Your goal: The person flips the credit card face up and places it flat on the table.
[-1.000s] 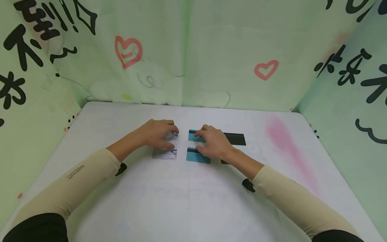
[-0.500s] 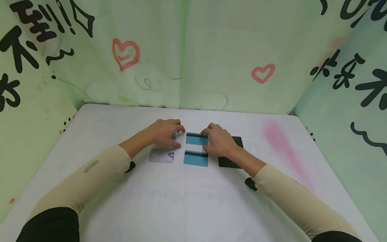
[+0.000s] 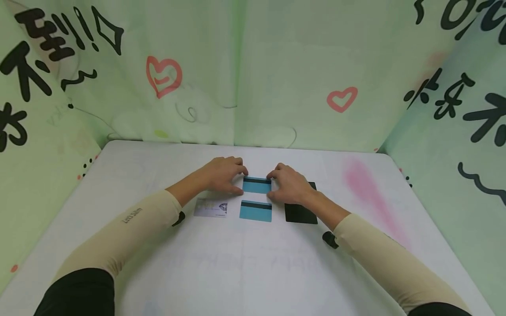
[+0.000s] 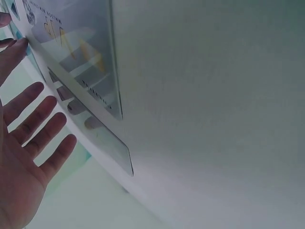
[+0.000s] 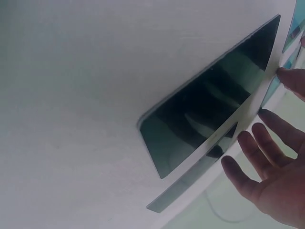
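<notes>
Two blue cards with dark stripes lie one behind the other on the white table. My left hand [image 3: 225, 174] has its thumb and index fingertips at the left edge of the farther blue card [image 3: 257, 187]. At that card's right edge are the thumb and index fingertips of my right hand [image 3: 291, 186]. The other fingers spread out nearly straight in both wrist views. Closer to me is the second blue card [image 3: 255, 214], which neither hand touches. Left of it lies a silvery printed card [image 3: 207, 209]; another silvery card [image 4: 107, 138] is behind it, hidden by my left hand in the head view.
On the right, a black card [image 3: 300, 215] lies near my right wrist, with another black card [image 3: 312, 185] behind, partly covered by the hand. A green cloth wall [image 3: 284, 79] with drawings rises at the table's back edge [image 3: 316, 150]. Pink colour marks the table's right side.
My left hand has moved right, from over the silvery cards to the farther blue card's left edge. My right hand has drawn back from over the blue cards to the right edge.
</notes>
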{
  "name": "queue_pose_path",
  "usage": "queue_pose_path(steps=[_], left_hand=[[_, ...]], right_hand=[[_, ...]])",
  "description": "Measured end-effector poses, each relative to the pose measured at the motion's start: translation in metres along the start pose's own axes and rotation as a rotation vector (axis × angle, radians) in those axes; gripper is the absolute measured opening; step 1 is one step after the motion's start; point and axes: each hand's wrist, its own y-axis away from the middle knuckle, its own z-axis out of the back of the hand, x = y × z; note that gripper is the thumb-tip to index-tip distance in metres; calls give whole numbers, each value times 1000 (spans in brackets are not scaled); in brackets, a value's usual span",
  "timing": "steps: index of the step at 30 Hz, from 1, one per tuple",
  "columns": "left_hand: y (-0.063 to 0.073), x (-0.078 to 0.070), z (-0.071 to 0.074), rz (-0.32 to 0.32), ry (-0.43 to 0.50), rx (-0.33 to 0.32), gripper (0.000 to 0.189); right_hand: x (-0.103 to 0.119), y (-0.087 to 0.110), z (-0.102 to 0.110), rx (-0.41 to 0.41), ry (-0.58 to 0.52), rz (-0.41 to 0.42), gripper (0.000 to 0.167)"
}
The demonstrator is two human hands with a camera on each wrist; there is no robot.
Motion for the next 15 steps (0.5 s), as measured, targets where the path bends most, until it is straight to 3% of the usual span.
queue_pose_path(steps=[15], left_hand=[[-6,-2,1,25,14,37,57]], right_hand=[[-3,-7,5,52,-51,-25,50]])
